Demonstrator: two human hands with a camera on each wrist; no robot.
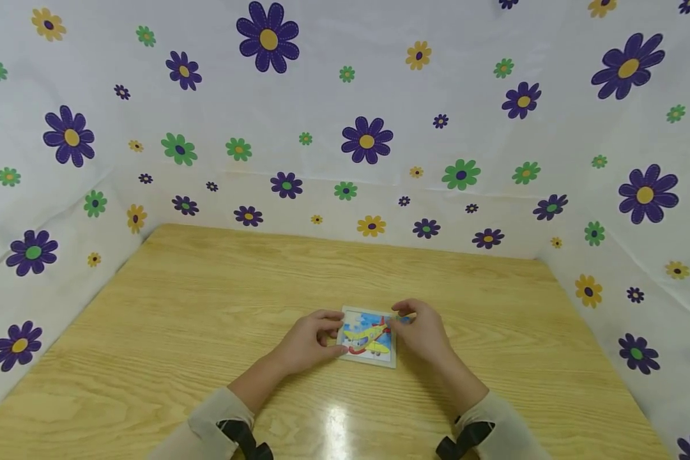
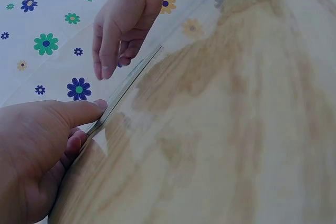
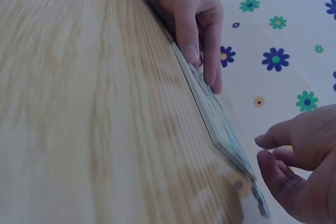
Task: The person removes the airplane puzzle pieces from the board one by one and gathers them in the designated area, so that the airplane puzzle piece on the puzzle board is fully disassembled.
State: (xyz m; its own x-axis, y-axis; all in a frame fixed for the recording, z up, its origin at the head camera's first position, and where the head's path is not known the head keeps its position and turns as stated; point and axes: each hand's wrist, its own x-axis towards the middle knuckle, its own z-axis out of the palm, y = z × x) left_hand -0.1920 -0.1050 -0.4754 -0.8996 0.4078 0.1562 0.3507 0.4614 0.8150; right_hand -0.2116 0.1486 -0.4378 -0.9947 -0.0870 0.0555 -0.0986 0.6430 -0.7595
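Observation:
A square picture puzzle (image 1: 369, 337) with a pale frame, showing a yellow and red airplane on blue, lies on the table. My left hand (image 1: 310, 342) grips its left edge; in the left wrist view the thumb of that hand (image 2: 39, 148) rests on top of the puzzle (image 2: 126, 88), fingertips at its side. My right hand (image 1: 422, 329) hovers at the right edge, fingers bent and slightly parted. In the right wrist view nothing shows between the right hand's (image 3: 304, 163) thumb and fingers. Small dark-blue pieces (image 3: 259, 200) lie just past the frame's end, partly hidden in the head view.
The wooden table (image 1: 236, 275) extends around the puzzle. A white cloth (image 1: 316, 83) with purple, green and yellow flowers stands behind it and on both sides. Black straps (image 1: 244, 437) circle the sleeves near the wrists.

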